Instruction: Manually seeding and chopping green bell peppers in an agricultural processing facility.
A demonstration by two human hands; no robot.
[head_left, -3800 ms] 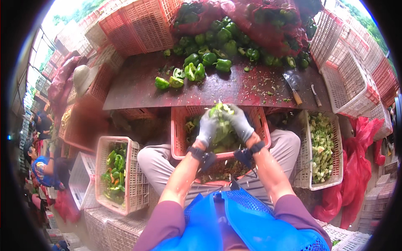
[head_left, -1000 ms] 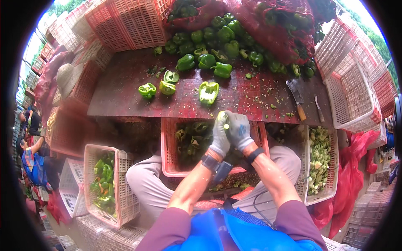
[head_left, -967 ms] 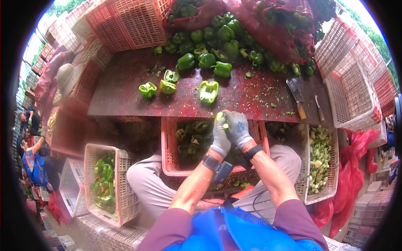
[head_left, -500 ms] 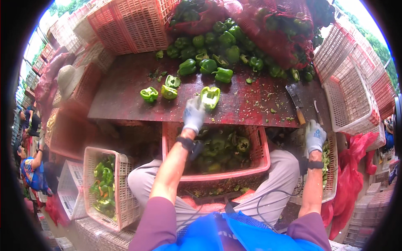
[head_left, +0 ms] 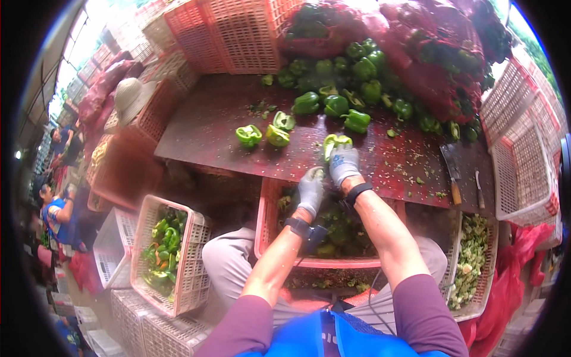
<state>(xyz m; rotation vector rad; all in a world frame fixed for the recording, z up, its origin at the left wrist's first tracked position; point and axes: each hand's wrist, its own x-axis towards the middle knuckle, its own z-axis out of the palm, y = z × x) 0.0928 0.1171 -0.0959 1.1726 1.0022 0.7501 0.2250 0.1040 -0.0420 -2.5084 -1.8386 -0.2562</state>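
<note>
Both gloved hands have come back together at the near edge of the dark red board [head_left: 214, 128] — half a second ago they were far apart. Right hand [head_left: 344, 165] rests curled on a halved green pepper [head_left: 333, 143]. Left hand [head_left: 310, 189], just beside it, pinches a small green piece above the pink crate [head_left: 264, 238] of pepper halves.

- Red mesh sacks [head_left: 440, 53] bulging with green peppers lie at the far edge of the dark red worktable [head_left: 202, 131], one behind its middle, a larger one toward its far right corner.
- No labels, signs or screens show.
</note>
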